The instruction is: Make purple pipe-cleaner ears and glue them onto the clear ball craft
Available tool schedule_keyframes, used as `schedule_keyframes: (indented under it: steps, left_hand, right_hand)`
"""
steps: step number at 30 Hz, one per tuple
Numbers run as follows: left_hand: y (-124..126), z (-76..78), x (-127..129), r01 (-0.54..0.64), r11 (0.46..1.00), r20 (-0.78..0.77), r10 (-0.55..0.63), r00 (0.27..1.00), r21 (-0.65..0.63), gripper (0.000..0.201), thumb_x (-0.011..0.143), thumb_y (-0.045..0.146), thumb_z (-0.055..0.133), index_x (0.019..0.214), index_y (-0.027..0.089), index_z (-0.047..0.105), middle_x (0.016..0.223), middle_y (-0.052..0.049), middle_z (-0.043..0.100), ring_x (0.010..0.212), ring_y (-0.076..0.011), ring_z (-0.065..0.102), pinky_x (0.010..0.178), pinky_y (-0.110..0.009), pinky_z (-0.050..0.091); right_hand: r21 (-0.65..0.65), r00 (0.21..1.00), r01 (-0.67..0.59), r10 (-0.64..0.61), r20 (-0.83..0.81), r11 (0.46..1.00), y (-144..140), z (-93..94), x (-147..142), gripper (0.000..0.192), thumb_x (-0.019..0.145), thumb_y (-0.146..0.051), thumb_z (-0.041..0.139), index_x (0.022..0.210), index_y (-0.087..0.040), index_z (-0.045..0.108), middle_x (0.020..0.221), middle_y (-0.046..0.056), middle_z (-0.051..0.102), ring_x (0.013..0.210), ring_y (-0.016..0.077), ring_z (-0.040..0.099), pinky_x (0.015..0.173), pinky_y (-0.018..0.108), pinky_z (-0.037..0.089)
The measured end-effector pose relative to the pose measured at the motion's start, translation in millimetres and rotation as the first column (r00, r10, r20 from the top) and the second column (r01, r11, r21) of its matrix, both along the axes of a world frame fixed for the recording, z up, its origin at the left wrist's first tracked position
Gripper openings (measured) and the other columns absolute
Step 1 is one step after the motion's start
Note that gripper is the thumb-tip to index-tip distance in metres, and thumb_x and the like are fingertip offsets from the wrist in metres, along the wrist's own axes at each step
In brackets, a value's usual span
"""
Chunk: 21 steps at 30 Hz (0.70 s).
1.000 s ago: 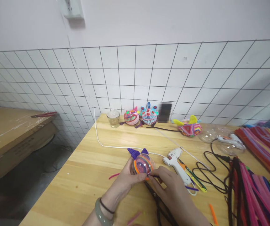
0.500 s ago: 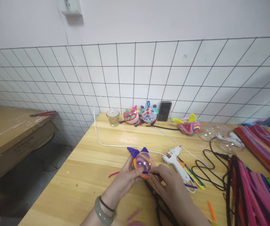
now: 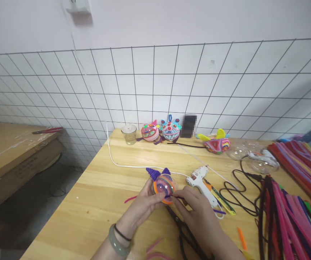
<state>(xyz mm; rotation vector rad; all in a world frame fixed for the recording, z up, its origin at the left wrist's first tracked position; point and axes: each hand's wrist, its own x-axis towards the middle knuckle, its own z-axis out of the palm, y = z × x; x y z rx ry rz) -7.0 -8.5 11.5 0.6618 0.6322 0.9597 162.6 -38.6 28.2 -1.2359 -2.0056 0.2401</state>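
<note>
My left hand (image 3: 149, 196) is closed around a clear plastic ball (image 3: 166, 186) lined with orange, blue and purple pipe-cleaner stripes. Two purple coiled ears (image 3: 153, 174) stick up from its top. At the ball's lower right, the fingers of my right hand (image 3: 191, 206) are pinched together at a short dark purple strip, probably pipe cleaner, lying against the ball's front; its end is hidden by the fingers. Black-handled scissors (image 3: 184, 229) lie below, partly under my right hand. A white glue gun (image 3: 202, 184) rests just beyond it.
Finished pipe-cleaner ornaments (image 3: 171, 130) stand along the wall near a glass cup (image 3: 129, 134). Bundles of pipe cleaners (image 3: 288, 220) cover the right side, with a black cable (image 3: 238, 191) and clear plastic shells (image 3: 263, 164) nearby. A cardboard box (image 3: 17, 151) stands left.
The view has shifted slightly. Both hands keep nearly the same hold on the ball, with the right fingers still at its lower right.
</note>
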Motion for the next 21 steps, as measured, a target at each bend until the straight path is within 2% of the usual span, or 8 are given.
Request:
schedule_keyframes:
  steps: [14,21]
  left_hand:
    - [2.9,-6.0,-0.6,0.029,0.999,0.055,-0.027,0.998,-0.025,0.050,0.072,0.010,0.071,0.117,0.023,0.054,0.110,-0.007,0.064,0.092,-0.0202,0.063,0.081,-0.035,0.049]
    - [2.6,-9.1,-0.3,0.041,0.999,0.075,-0.040,0.996,-0.002,0.040,0.077,0.013,0.067,0.113,0.019,0.053,0.104,-0.009,0.064,0.087,-0.0199,0.063,0.076,-0.034,0.050]
  right_hand:
    - [0.011,1.000,-0.008,0.008,-0.009,1.000,-0.4,0.7,1.8,0.013,0.090,-0.022,0.052,0.086,-0.021,0.064,0.067,0.002,0.062,0.058,0.0156,0.057,0.051,0.025,0.043]
    - [0.021,0.999,-0.033,0.033,-0.007,0.999,-0.3,-2.7,0.5,0.012,0.089,-0.018,0.053,0.086,-0.020,0.064,0.067,0.002,0.061,0.058,0.0146,0.058,0.051,0.024,0.041]
